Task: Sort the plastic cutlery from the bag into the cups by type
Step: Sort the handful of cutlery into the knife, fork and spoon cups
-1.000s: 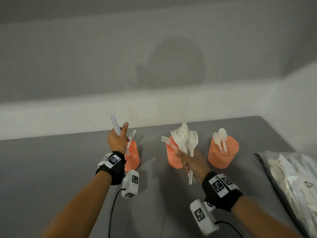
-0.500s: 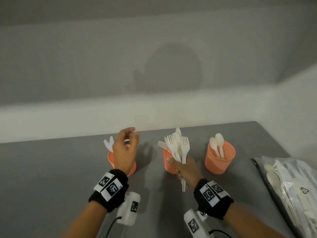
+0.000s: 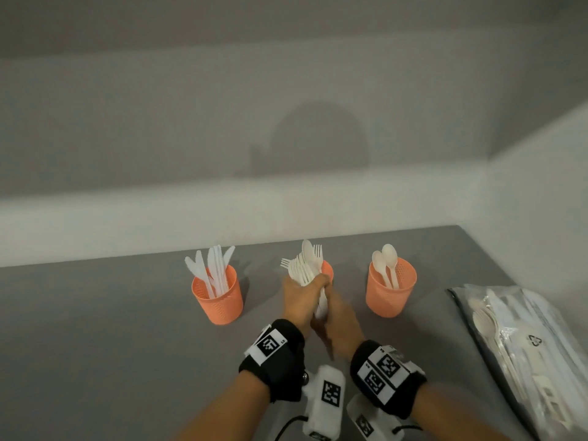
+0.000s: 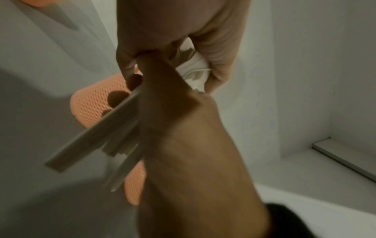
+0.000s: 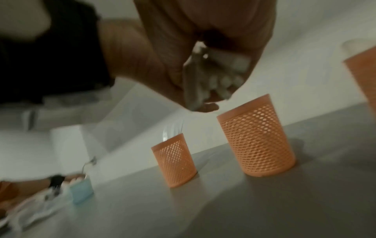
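Observation:
Three orange mesh cups stand in a row on the grey table. The left cup holds several white knives, and the right cup holds two spoons. The middle cup is mostly hidden behind my hands. Both hands grip one bundle of white forks with a spoon among them, held upright in front of the middle cup. My left hand curls round the bundle just below the tines. My right hand grips the handles lower down. In the left wrist view the handles stick out below the right hand's fingers.
The clear plastic bag with more white cutlery lies at the table's right edge. Walls close the table at the back and right. In the right wrist view a blue object sits far left beside another person's hand.
My left hand let go of a knife, which now stands in the left cup. The hand then moved right and took hold of the fork bundle above my right hand.

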{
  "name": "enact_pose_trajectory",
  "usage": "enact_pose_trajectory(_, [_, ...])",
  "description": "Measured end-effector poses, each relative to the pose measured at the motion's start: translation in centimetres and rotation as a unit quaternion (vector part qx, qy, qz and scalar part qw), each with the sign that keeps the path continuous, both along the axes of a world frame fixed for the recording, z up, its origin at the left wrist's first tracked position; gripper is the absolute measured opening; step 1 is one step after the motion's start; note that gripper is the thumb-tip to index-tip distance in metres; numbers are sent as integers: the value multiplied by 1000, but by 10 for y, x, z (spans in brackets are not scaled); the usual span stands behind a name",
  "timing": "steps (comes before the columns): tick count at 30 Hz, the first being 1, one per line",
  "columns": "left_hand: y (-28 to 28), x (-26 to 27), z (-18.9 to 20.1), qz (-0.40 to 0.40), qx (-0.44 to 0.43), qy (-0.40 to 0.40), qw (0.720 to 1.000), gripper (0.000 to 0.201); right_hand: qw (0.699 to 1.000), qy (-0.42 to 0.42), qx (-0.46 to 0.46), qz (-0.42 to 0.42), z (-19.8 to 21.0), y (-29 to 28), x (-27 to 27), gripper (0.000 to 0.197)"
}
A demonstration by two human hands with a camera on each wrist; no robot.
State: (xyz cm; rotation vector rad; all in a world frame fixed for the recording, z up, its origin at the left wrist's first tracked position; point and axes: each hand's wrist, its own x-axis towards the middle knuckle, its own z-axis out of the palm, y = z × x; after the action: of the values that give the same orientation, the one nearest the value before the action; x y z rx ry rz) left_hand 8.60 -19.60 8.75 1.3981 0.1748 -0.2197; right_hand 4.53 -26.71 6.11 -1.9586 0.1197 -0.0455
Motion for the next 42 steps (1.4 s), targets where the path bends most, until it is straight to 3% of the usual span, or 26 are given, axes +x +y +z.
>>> enact_pose_trajectory(3, [-4, -5, 4, -30, -17, -9, 999, 12, 996, 72, 39, 36, 1, -17, 2, 13])
enact_pose_trajectory(6, [-12, -13, 8, -102, -16, -18, 995, 8, 993, 93, 42, 53, 6, -30, 0, 24])
enact_pose_trajectory(8, [-17, -15, 9, -128, 5, -32, 991, 7, 988, 98, 103, 59, 8, -32, -4, 14])
enact_pose_trajectory(11, [-19, -13, 5, -156, 67, -65, 983, 26, 984, 76, 161, 19, 6, -30, -8, 16])
enact_pose_trajectory(14, [-22, -18, -5, -121, 90, -36, 988, 49, 979, 51, 193, -28, 1, -39, -5, 25])
enact_pose_trajectory(20, [-34, -21, -17, -17, 183, -105, 977, 22, 987, 46, 156, 0, 1, -53, -8, 17])
enact_pose_trajectory(25, [-40, -21, -11, -30, 213, -116, 970, 31, 985, 16, 171, 18, 4, -61, -8, 22])
enact_pose_trajectory(29, [-40, -18, -4, -45, 194, -90, 976, 26, 973, 41, 228, 9, -1, -67, -10, 37])
enact_pose_trajectory(37, [-32, -7, 4, 68, 32, -67, 995, 23, 947, 75, 313, 11, 3, -77, -13, 25])
enact_pose_trajectory(42, [-24, -10, 8, 113, -68, -84, 988, 20, 938, 86, 337, -5, 1, -77, -10, 24])
